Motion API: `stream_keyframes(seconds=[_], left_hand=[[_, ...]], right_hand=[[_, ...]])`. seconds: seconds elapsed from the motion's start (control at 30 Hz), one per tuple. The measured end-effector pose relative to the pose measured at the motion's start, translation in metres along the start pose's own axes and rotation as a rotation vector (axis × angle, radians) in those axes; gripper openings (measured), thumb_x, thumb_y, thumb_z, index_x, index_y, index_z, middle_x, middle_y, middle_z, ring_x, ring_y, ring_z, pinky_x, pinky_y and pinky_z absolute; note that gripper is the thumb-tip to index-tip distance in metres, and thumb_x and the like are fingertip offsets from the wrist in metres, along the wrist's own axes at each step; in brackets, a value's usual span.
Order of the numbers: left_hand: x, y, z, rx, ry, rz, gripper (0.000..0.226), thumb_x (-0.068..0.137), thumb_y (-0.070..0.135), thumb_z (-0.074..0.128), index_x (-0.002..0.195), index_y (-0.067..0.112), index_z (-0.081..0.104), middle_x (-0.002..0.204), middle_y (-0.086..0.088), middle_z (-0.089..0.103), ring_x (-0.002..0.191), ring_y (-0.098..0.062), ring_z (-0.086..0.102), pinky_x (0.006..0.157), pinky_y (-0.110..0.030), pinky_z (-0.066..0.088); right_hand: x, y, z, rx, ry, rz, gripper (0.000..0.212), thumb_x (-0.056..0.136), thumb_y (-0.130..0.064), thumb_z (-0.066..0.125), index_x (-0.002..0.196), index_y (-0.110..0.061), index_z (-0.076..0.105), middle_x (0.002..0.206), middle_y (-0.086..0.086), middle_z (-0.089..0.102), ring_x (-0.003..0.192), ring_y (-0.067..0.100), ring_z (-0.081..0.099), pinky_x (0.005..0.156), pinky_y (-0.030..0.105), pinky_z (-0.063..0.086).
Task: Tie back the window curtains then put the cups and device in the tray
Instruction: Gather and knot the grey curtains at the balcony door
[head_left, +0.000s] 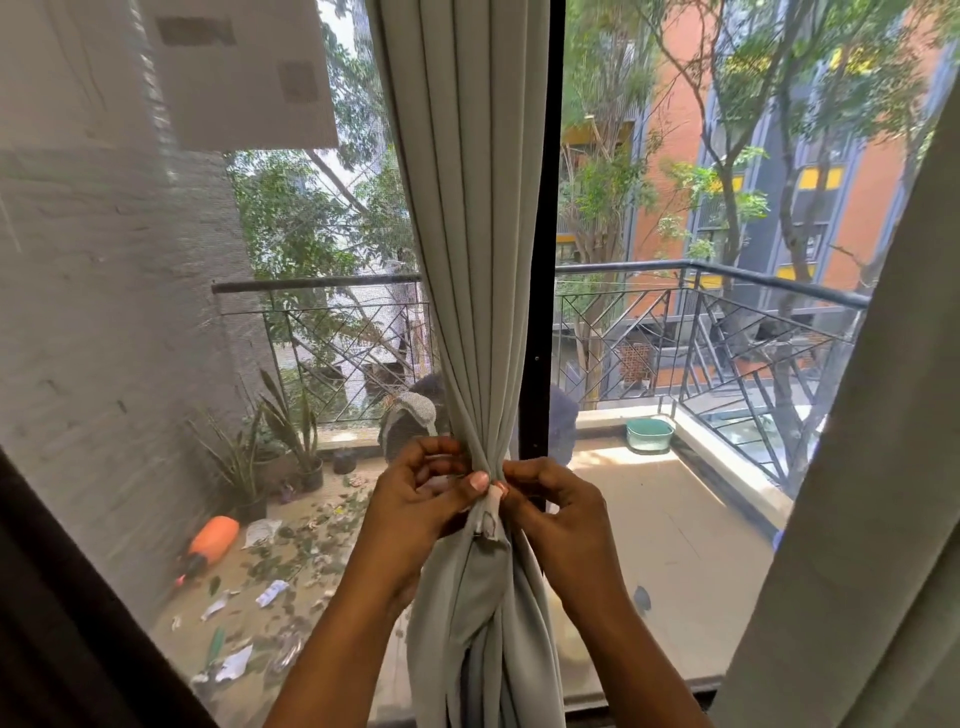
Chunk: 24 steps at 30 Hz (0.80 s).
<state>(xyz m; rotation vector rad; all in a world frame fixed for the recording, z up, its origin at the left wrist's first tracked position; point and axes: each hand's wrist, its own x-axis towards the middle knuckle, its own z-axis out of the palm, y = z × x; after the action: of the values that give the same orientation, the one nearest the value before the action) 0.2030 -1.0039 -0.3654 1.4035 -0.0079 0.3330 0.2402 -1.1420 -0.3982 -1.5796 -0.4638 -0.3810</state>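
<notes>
At the centre of the frame, just below the middle, the grey curtain (467, 234) is bunched into a narrow waist, hanging in straight pleats above it and spreading in loose folds below. My left hand (421, 499) comes in from the lower left with its fingers curled around that waist, and its thumb presses against the cloth at the tightest point. My right hand (556, 506) meets it from the lower right, fingers bent, and its fingertips (511, 488) pinch the top of a pale tie-back strip (491, 512) that lies against the gather and hangs a little way down the front. The two hands nearly touch there. Behind the curtain runs the dark window frame (543, 260). A second curtain (857, 467) fills the right edge. Through the glass I see a balcony railing (727, 332), a green basin (649, 434) right of centre, and an orange bottle (210, 540) lying at lower left.
</notes>
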Motion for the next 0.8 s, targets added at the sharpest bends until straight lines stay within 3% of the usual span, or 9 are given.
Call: stream_keyframes(seconds=[0.17, 0.3, 0.4, 0.5, 0.67, 0.73, 0.8], left_hand=[[0.005, 0.012, -0.003, 0.156, -0.064, 0.04, 0.019, 0.079, -0.003, 0.069, 0.094, 0.009, 0.069, 0.075, -0.001, 0.075, 0.069, -0.012, 0.071, 0.059, -0.024, 0.056], [0.011, 0.029, -0.006, 0.332, -0.117, 0.068, 0.01, 0.079, 0.005, 0.073, 0.071, 0.01, 0.07, 0.063, -0.003, 0.071, 0.059, -0.013, 0.069, 0.055, -0.021, 0.053], [0.02, 0.037, -0.008, 0.481, -0.083, 0.103, 0.021, 0.072, 0.02, 0.083, 0.058, 0.013, 0.07, 0.057, -0.009, 0.067, 0.056, -0.021, 0.066, 0.059, -0.036, 0.058], [0.025, 0.036, -0.008, 0.674, -0.019, 0.186, 0.039, 0.064, 0.043, 0.084, 0.06, 0.007, 0.068, 0.054, -0.013, 0.065, 0.057, -0.034, 0.066, 0.062, -0.049, 0.059], [0.027, 0.026, -0.006, 0.677, 0.079, 0.262, 0.018, 0.073, 0.031, 0.081, 0.074, 0.014, 0.075, 0.059, -0.002, 0.07, 0.058, -0.02, 0.069, 0.06, -0.049, 0.058], [0.026, 0.023, -0.006, 0.601, 0.067, 0.236, 0.005, 0.078, 0.02, 0.079, 0.077, 0.018, 0.074, 0.063, -0.003, 0.072, 0.06, -0.02, 0.07, 0.061, -0.048, 0.059], [0.026, 0.022, -0.006, 0.514, 0.051, 0.198, 0.009, 0.079, 0.012, 0.076, 0.079, 0.02, 0.073, 0.066, -0.006, 0.073, 0.06, -0.022, 0.07, 0.058, -0.042, 0.059]], right_hand=[[-0.002, 0.003, 0.0, -0.021, -0.064, -0.073, 0.016, 0.082, -0.012, 0.07, 0.096, -0.021, 0.069, 0.103, -0.008, 0.061, 0.102, 0.002, 0.058, 0.077, 0.016, 0.052], [-0.001, 0.006, 0.0, -0.075, -0.127, -0.166, 0.019, 0.084, -0.024, 0.067, 0.103, -0.023, 0.07, 0.109, -0.013, 0.057, 0.106, 0.003, 0.057, 0.081, 0.016, 0.052], [0.002, 0.009, 0.0, -0.206, -0.167, -0.3, 0.026, 0.087, -0.029, 0.058, 0.112, -0.027, 0.067, 0.116, -0.015, 0.054, 0.111, 0.002, 0.054, 0.09, 0.018, 0.048], [0.003, 0.011, 0.001, -0.316, -0.194, -0.402, 0.031, 0.091, -0.027, 0.052, 0.12, -0.026, 0.063, 0.122, -0.009, 0.051, 0.116, 0.001, 0.049, 0.094, 0.02, 0.045], [-0.004, 0.017, 0.004, -0.375, -0.176, -0.444, 0.036, 0.093, -0.026, 0.049, 0.129, -0.033, 0.054, 0.123, -0.011, 0.047, 0.116, -0.003, 0.045, 0.093, 0.011, 0.04], [-0.015, 0.023, 0.008, -0.364, -0.073, -0.439, 0.039, 0.092, -0.023, 0.052, 0.131, -0.03, 0.053, 0.114, -0.007, 0.052, 0.106, 0.0, 0.05, 0.087, 0.012, 0.043], [-0.03, 0.028, 0.011, -0.41, 0.075, -0.51, 0.036, 0.089, -0.018, 0.059, 0.125, -0.022, 0.059, 0.098, 0.0, 0.059, 0.09, 0.008, 0.054, 0.075, 0.016, 0.046]])
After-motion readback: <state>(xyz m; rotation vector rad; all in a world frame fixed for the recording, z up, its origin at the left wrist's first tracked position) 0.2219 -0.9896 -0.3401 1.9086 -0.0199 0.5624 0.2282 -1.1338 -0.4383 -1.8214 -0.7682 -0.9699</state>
